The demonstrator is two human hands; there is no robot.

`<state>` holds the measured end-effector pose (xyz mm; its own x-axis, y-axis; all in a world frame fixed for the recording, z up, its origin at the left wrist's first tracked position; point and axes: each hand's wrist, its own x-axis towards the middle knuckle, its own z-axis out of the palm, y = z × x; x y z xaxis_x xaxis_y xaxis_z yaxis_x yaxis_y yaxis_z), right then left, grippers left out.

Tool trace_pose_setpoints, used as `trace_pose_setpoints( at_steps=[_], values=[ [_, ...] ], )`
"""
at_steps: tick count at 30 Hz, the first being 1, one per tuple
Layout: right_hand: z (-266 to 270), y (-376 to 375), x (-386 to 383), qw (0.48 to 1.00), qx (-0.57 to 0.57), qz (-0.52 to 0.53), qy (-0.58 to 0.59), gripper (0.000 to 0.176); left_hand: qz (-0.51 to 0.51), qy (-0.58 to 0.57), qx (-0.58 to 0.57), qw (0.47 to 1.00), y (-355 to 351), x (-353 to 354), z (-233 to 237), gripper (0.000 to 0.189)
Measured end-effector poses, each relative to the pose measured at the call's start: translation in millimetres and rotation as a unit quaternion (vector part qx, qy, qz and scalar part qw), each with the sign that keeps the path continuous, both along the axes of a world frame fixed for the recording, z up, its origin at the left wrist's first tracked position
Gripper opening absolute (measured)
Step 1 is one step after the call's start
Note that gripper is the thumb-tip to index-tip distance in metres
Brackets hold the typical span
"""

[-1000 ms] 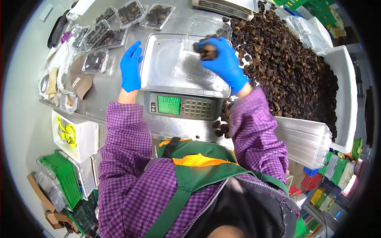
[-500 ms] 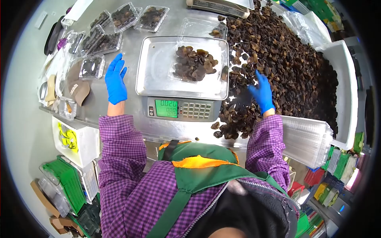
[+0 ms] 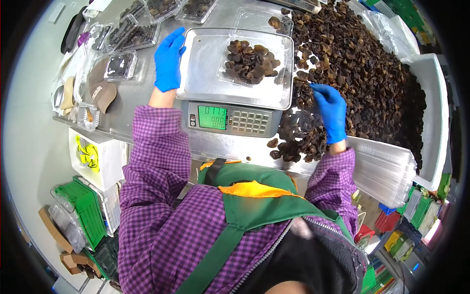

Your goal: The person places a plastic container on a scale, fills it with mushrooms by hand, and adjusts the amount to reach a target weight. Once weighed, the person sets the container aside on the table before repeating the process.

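Note:
My left hand (image 3: 169, 61), in a blue glove, is at the left edge of the scale's metal tray (image 3: 204, 54), fingers extended and holding nothing. On that tray rests an open clear plastic container (image 3: 226, 77) with dark brown, ear-shaped pieces (image 3: 250, 61) in it. The scale's display (image 3: 213, 117) glows green below the tray. My right hand (image 3: 333, 110), also gloved in blue, is right of the tray over the large heap of dark pieces (image 3: 362, 78). Its fingers are pinched together, and what they hold is too small to make out.
Filled clear boxes (image 3: 137, 36) stand at the upper left, near a brown cap (image 3: 102, 90). A stack of clear plastic lids or trays (image 3: 382, 169) is at the lower right. A white foam box (image 3: 433, 117) borders the heap. Another clear container (image 3: 254, 19) lies behind the scale.
My left hand has come up to the tray's left edge. My right hand's fingers have drawn together over the heap. The view has shifted slightly, and the display's digits differ.

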<state>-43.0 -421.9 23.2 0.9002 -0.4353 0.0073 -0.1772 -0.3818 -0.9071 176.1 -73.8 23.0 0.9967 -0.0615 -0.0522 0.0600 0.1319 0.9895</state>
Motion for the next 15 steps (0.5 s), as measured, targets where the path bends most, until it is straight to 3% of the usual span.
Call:
trace_pose_setpoints(
  at_steps=[1,3,5,8,9,11,13,14,15],
  values=[
    [6.2,14.9,11.9,0.999,-0.038,0.027,-0.020,0.019,-0.014,0.005,-0.004,1.000,-8.9,1.1,-1.5,0.036],
    [11.1,37.5,30.8,0.996,0.006,0.042,-0.083,0.018,-0.021,0.018,0.013,1.000,-23.8,-4.1,-0.1,0.037],
    [38.6,60.8,47.6,0.993,0.095,0.032,-0.061,0.017,-0.092,0.050,0.081,0.991,-32.9,-12.8,-6.3,0.041],
    [43.5,79.2,79.1,0.979,0.166,0.074,-0.094,0.019,-0.111,0.084,0.069,0.988,-39.0,-28.8,-22.1,0.045],
    [30.6,79.3,89.8,0.982,0.135,0.100,-0.089,0.023,-0.110,0.116,0.053,0.986,-40.7,-34.0,-25.3,0.046],
    [23.5,81.8,97.8,0.976,0.178,0.083,-0.090,0.024,-0.120,0.121,0.051,0.984,-33.6,-38.1,-31.8,0.046],
    [16.3,68.0,91.8,0.992,0.084,0.016,-0.098,0.025,-0.100,0.107,0.033,0.989,-24.3,-42.3,-26.8,0.045],
    [-10.3,49.8,86.6,0.993,-0.033,0.021,-0.115,0.028,-0.081,0.113,0.035,0.990,-16.7,-37.7,-32.0,0.042],
    [-6.1,47.3,74.8,1.000,-0.011,0.025,-0.005,0.042,-0.081,0.113,0.034,0.990,-10.8,-34.1,-32.2,0.042]
  ],
)
